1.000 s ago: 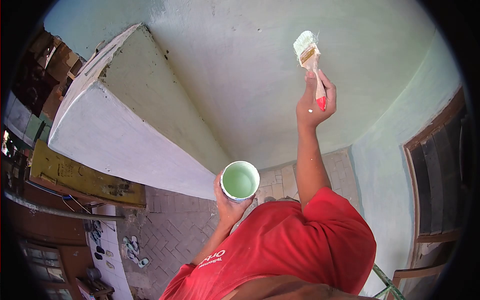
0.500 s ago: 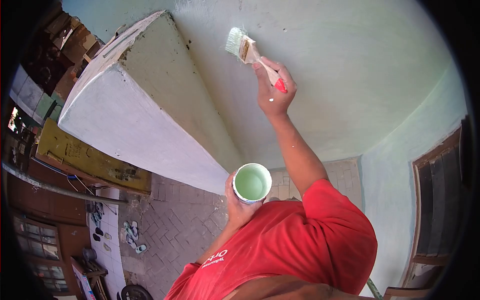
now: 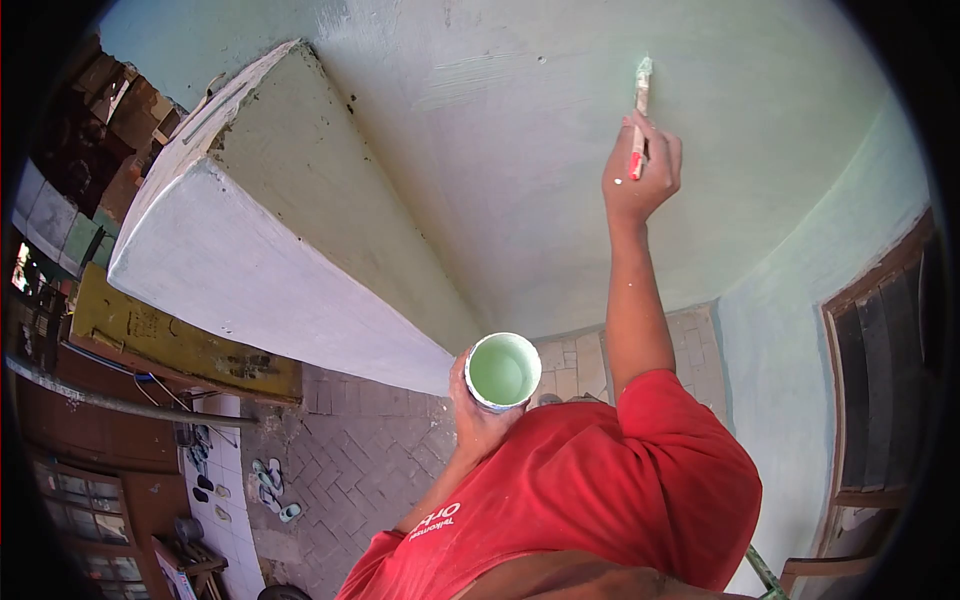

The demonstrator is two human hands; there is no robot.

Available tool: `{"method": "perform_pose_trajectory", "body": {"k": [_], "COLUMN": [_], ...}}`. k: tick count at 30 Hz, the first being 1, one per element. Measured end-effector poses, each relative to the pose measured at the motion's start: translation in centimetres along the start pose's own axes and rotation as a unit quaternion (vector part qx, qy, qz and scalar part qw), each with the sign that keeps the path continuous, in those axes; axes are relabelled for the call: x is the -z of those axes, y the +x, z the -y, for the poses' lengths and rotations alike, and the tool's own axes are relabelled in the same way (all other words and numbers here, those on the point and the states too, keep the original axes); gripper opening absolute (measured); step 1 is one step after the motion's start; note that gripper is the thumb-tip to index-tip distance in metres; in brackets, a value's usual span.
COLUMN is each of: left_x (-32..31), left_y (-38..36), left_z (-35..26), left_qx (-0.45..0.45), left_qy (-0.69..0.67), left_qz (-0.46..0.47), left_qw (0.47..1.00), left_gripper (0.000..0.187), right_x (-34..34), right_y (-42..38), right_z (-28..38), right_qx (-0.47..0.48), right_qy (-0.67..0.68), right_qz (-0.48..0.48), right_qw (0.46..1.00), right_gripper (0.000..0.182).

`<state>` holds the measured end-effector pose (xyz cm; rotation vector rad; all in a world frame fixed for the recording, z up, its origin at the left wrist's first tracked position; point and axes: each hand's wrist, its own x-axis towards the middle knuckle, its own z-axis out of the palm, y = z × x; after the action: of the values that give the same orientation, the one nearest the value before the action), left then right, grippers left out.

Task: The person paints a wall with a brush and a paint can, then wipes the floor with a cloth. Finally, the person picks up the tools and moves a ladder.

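My right hand (image 3: 643,175) is closed around the wooden handle of a paintbrush (image 3: 640,110), whose end is red. Seen edge-on, the bristles are coated in pale green paint and touch the wall (image 3: 520,190). Down near my chest, my left hand (image 3: 482,415) grips a white-rimmed paint cup (image 3: 503,371) with light green paint inside. The cup is held roughly upright, its opening facing me. Fresh wet streaks show on the wall left of the brush. White paint specks dot my right hand and forearm.
A thick white pillar-like wall end (image 3: 250,260) juts out on the left. At right stands a wooden-framed window (image 3: 880,380). Below lie grey paving bricks (image 3: 350,450), with several sandals (image 3: 270,485) beside white tiles. A yellow panel (image 3: 180,335) is at the left.
My right hand has swept the paintbrush to the right along the wall, and the brush has turned from broadside to edge-on. Streaks now show where it was. The cup has barely moved.
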<state>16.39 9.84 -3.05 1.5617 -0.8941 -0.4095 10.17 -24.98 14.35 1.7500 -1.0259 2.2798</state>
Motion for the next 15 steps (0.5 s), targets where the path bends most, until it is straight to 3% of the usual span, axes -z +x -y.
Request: {"method": "perform_pose_trajectory", "body": {"k": [5,9,13,15], "left_x": [-1.3,-0.2,0.3,0.7], "left_y": [0.3,0.2,0.0,-0.1], "left_z": [-2.0,-2.0,-2.2,-0.9], "left_qx": [0.021,0.021,0.039,0.019], "left_qy": [-0.044,-0.032,-0.001,0.032], "left_qz": [0.002,-0.020,-0.037,-0.032], "left_qw": [0.999,0.999,0.999,0.999], "left_gripper": [0.107,0.109,0.109,0.109], "right_x": [-3.9,-4.0,-3.3,-1.7], "right_y": [-8.3,-8.5,-4.9,-2.3], "right_z": [12.1,15.8,11.9,6.9], "right_qx": [0.016,-0.015,-0.013,-0.071], "right_qy": [0.217,0.333,0.360,0.300], "right_qz": [0.129,0.197,0.176,0.174], "right_qw": [0.967,0.922,0.916,0.935], "right_gripper": [0.020,0.024,0.019,0.015]}}
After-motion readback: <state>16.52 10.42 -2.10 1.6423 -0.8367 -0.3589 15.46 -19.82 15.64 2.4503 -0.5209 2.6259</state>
